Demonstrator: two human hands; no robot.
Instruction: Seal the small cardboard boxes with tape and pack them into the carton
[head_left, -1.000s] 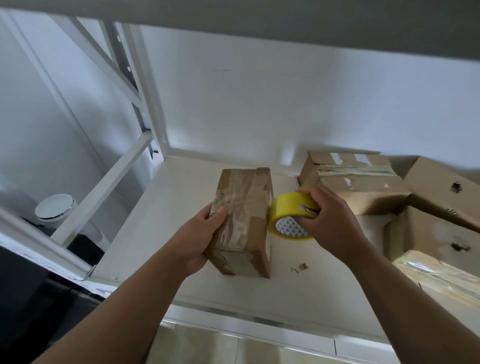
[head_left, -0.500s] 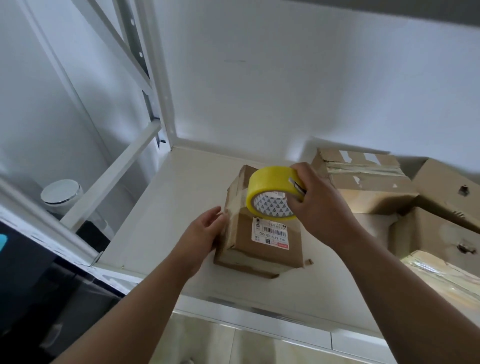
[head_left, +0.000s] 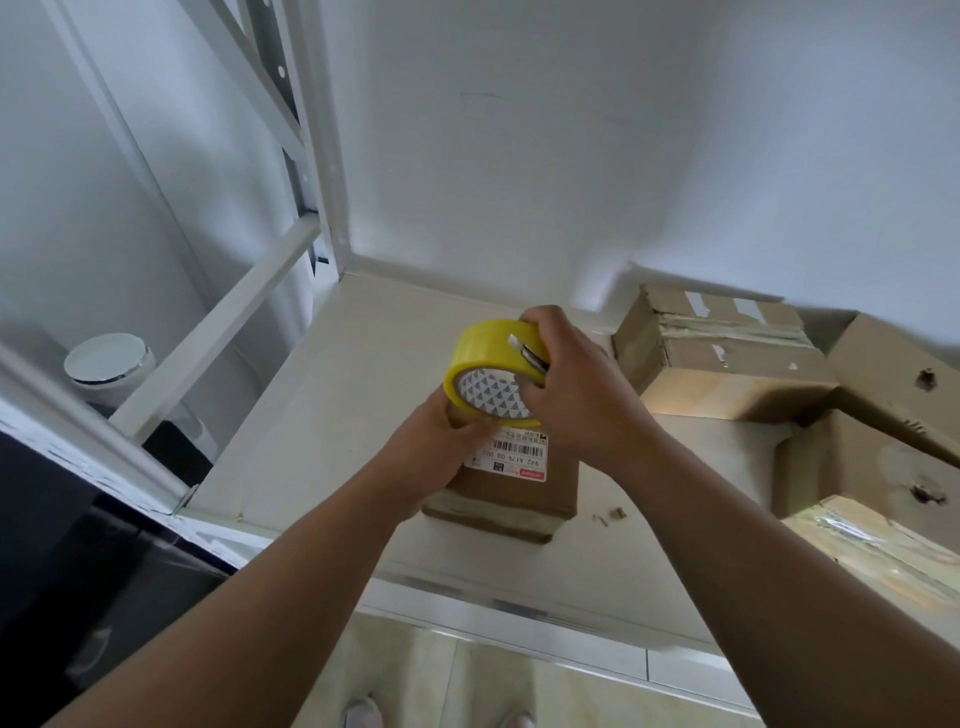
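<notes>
Head view. A small cardboard box (head_left: 519, 488) lies flat on the white shelf (head_left: 322, 415), near its front edge. Its long axis runs from the viewer toward the back wall (head_left: 519, 182), with one short end facing the viewer. The face bearing the barcode label (head_left: 511, 452) points up.

The right hand (head_left: 576, 395) holds a yellow tape roll (head_left: 483, 353) above the far half of the box. Its grip is wrapped over the roll's rim, and the roll's open side is tilted toward the viewer. The left hand (head_left: 441, 441) holds the box from the left. Its grip is curled over the upper left edge, with the fingertips lying at the label, just under the roll. Whether they also pinch a tape end cannot be told.

Compared with one second ago, the box no longer stands on a narrow side with a taped face up, and the roll no longer sits beside its right flank. Compared with half a second ago, the left hand has moved from the box's side onto its top.

Further cardboard boxes (head_left: 727, 358) are crowded on the right of the shelf. Cardboard scraps (head_left: 610, 515) lie just right of the box.
</notes>
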